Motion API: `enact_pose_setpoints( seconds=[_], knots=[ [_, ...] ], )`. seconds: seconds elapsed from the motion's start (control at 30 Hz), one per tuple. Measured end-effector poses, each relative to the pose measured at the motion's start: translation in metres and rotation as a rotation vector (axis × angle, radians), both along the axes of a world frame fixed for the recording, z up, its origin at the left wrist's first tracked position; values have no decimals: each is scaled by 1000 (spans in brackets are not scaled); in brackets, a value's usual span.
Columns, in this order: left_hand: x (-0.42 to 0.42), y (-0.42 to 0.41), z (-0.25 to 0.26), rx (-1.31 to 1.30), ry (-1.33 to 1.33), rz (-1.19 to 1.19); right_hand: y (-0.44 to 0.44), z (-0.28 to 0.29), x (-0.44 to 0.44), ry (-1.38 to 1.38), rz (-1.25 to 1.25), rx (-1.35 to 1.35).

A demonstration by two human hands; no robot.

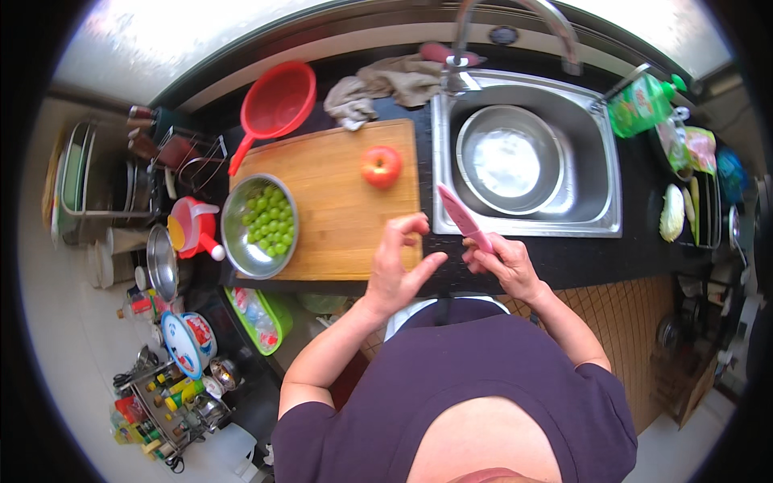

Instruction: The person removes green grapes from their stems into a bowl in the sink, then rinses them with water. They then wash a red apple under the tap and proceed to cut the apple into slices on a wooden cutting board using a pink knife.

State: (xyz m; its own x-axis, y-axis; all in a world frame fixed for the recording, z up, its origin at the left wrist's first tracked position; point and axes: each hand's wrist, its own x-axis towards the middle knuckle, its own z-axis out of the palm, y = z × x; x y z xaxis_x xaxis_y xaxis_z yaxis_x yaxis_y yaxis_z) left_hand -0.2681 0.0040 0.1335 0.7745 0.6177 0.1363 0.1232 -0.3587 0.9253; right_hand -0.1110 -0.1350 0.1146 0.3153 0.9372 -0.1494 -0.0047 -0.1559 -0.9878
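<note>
My right hand (pixel 510 265) is closed on the handle of a pink knife (pixel 460 212), whose blade points up and left near the sink's front left corner. Fingers apart and holding nothing, my left hand (pixel 401 262) is raised over the front right corner of a wooden cutting board (pixel 329 211). A red tomato (pixel 381 167) rests on the board, towards its back right. At the board's left side stands a metal bowl (pixel 235 247) with green grapes (pixel 272 220) in it.
Right of the board, a metal basin (pixel 510 160) sits in the steel sink (pixel 595 181) under a faucet (pixel 564 45). Behind the board lie a red strainer (pixel 281 99) and a cloth (pixel 401 78). A green soap bottle (pixel 640 105) stands at the sink's right.
</note>
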Motion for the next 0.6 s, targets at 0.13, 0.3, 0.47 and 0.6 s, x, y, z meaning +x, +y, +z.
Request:
enact_pose_setpoints(
  seconds=[0.13, 0.3, 0.47, 0.6],
  knots=[
    [53, -7, 23, 250, 27, -147, -64, 7, 47, -22, 47, -174],
    [102, -7, 18, 530, 148, -606, -103, 0, 79, -255, 114, -245],
    [134, -16, -12, 543, 141, -915, -129, 5, 91, -465, 83, -299],
    [145, -18, -28, 422, 198, -1032, -132, 0, 100, -458, 123, -389]
  ],
)
